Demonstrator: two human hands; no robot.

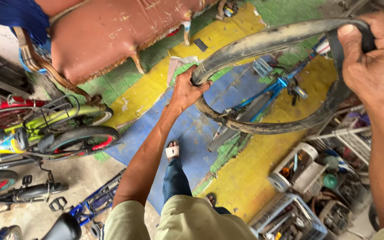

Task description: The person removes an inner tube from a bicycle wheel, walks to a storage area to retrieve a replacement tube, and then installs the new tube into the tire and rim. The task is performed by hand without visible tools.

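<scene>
Above the painted floor point(245, 178), both hands grip a dusty black bicycle tyre point(263, 42), left hand point(186, 91) and right hand point(370, 58) closed on it; tyre already off any wheel, blue bicycle frame point(267, 91) lying below.

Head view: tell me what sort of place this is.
Most likely a bicycle repair shop: both hands hold a worn bicycle tyre, small bicycles stand parked on the left, and crates of tools and parts sit at lower right.

Soft, even daylight, faint shadows, no glare; sharp centre, wide-angle stretching and slight blur at edges.
</scene>
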